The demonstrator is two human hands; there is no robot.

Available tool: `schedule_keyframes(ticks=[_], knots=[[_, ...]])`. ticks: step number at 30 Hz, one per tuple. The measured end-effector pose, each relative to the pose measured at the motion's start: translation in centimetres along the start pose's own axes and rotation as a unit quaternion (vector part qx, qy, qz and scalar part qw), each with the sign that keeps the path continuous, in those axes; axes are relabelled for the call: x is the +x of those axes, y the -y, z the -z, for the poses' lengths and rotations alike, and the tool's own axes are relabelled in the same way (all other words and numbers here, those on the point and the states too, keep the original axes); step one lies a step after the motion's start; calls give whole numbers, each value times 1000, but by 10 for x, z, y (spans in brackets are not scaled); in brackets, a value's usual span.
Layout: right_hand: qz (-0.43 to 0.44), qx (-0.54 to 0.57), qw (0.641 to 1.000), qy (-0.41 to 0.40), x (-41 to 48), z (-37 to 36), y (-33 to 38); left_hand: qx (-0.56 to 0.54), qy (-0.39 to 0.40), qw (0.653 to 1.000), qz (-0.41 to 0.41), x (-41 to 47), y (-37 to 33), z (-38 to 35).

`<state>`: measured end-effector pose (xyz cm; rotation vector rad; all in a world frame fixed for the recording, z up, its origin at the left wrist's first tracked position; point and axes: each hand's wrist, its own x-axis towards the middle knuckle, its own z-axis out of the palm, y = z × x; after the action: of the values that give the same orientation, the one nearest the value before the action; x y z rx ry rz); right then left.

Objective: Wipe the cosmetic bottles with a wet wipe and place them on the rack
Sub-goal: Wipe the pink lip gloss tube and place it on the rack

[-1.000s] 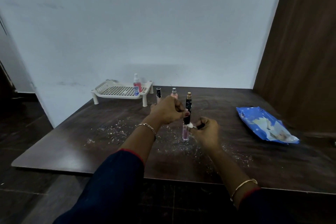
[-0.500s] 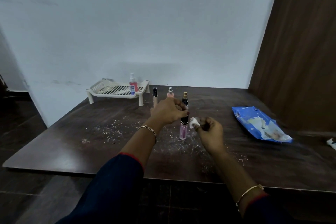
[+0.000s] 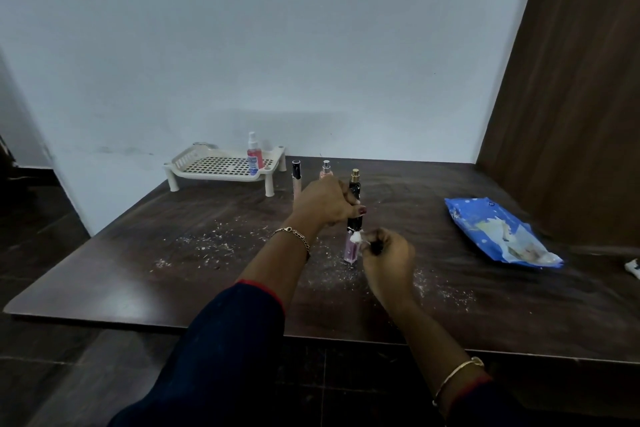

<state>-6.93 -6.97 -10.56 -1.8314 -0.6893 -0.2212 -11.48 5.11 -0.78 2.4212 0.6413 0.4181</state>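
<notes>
Right in the middle of the dark table a slim pink bottle stands upright on its base. The left hand comes over from above, its fingers curled tight round the bottle's black cap and holding it steady. The right hand is just beside the bottle on its right. Its fingertips are bunched into a narrow pinch on a small white wad of wet wipe, which it presses against the bottle where the cap meets the pink part.

Behind the left hand three more bottles stand in a row on the table: a black-capped tube, a small pink spray bottle and a black bottle with a gold top. The last lines up with the held cap, so where one ends and the other begins is hard to make out.

At the far left, against the wall, sits the white rack, with a red spray bottle upright at its right end. A blue pack of wipes lies well off to the right. White crumbs speckle the table around the hands.
</notes>
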Motion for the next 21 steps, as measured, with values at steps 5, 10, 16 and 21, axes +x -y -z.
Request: schedule_keyframes(ticks=[5, 10, 16, 21], knots=[[27, -34, 987, 156, -4, 15, -1, 24, 9, 1000, 11, 1, -1, 0], [-52, 36, 993, 99, -1, 26, -10, 54, 10, 998, 30, 0, -5, 1], [-82, 92, 992, 16, 2, 24, -4, -4, 20, 997, 75, 7, -4, -4], [-73, 114, 991, -15, 1, 1, 7, -39, 23, 993, 107, 6, -3, -7]])
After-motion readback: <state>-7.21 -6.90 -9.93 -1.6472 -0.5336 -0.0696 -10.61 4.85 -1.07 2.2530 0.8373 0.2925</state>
